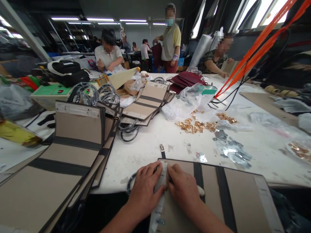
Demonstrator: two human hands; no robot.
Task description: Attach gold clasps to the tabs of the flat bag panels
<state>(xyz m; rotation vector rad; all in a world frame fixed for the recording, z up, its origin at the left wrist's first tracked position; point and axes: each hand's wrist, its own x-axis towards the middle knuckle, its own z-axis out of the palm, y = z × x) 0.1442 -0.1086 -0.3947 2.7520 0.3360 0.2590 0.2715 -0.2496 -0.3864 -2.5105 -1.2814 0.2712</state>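
Working at the near edge of a white desk [145,149], a person rests the left hand [145,186] along a white strip [159,207] on a dark-banded beige panel [212,194], thumb and forefinger apart. The right hand [184,187] is curled tightly around a pale-ended tool [201,191] (mostly hidden by the hand itself). The panel's lower part reaches past the desk's near edge, and a metal-tipped tab [162,148] juts from its far side. Open white surface, dotted with scraps, runs from there to a scatter of gold pieces [194,126]. At left, a stack of similar panels [73,152] also overhangs the near edge, a gap of desk parting it from the left hand. Maroon panels [187,81] lie toward the far edge, beyond which a masked co-worker [168,45] stands.
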